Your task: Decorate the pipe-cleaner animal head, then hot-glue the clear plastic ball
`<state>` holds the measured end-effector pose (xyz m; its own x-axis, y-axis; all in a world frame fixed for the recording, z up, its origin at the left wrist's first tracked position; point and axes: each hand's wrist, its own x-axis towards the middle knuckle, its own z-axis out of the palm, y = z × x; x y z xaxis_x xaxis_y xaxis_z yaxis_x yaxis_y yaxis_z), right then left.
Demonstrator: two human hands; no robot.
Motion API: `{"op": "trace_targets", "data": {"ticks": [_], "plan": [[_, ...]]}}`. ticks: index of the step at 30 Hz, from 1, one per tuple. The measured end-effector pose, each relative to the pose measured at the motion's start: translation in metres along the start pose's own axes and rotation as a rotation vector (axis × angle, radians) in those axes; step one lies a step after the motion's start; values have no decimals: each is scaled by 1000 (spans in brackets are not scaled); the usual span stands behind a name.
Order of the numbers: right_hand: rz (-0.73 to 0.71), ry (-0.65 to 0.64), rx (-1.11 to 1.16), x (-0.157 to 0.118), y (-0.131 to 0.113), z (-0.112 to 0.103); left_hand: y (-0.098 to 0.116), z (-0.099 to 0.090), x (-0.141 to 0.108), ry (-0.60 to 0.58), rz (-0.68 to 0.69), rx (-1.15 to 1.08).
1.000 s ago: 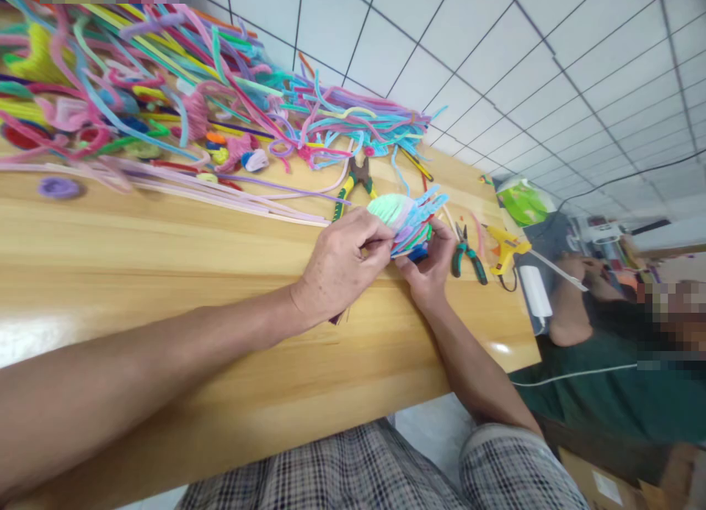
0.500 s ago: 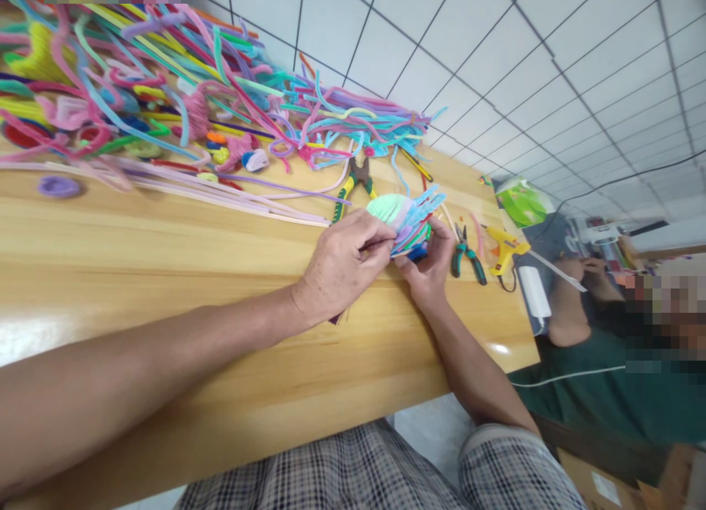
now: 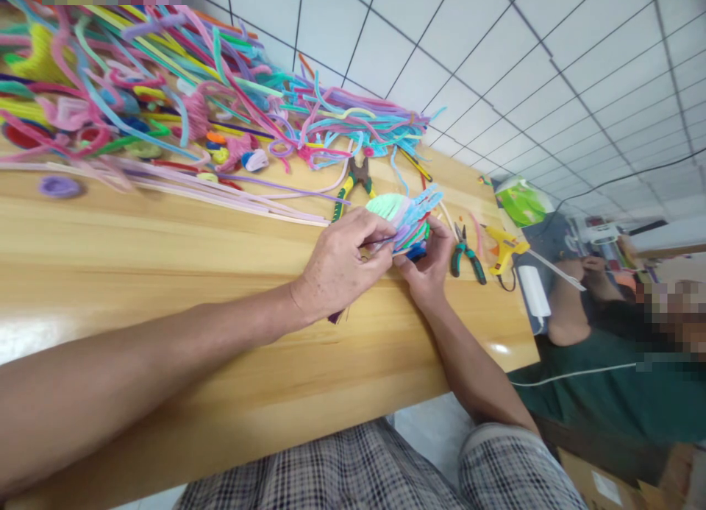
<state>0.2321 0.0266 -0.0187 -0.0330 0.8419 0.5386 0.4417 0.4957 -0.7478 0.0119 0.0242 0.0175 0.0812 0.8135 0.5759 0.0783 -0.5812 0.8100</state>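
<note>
A pipe-cleaner figure (image 3: 405, 219) is held up above the table between my two hands. It has a pale green rounded end, light blue strips sticking out at the upper right, and pink, purple, green and dark blue parts below. My right hand (image 3: 433, 274) grips it from the right, thumb beneath and fingers behind. At its lower left edge, my left hand (image 3: 347, 263) is closed in a pinch between thumb and forefinger, with a thin strand showing there. A dark purple tip (image 3: 334, 317) pokes out under the left hand; what it belongs to is hidden.
Green-and-yellow pliers (image 3: 359, 173) lie just beyond my hands. To the right are teal-handled pliers (image 3: 466, 256), a yellow glue gun (image 3: 503, 246) and a white box-shaped device (image 3: 535, 291). Many coloured pipe cleaners (image 3: 232, 90) cover the far left. Another person (image 3: 607, 392) sits at right.
My left thumb and forefinger have parted slightly, showing a thin strand between them. The pipe-cleaner figure has shifted a touch to the left. The person at right has moved slightly.
</note>
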Motion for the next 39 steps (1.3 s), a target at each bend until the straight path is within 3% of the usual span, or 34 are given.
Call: {"op": "trace_targets", "data": {"ticks": [32, 39], "plan": [[36, -12, -22, -1, -1, 4, 0, -1, 3, 2, -27, 34], [10, -11, 0, -1, 0, 5, 0, -2, 5, 17, 21, 74]]}}
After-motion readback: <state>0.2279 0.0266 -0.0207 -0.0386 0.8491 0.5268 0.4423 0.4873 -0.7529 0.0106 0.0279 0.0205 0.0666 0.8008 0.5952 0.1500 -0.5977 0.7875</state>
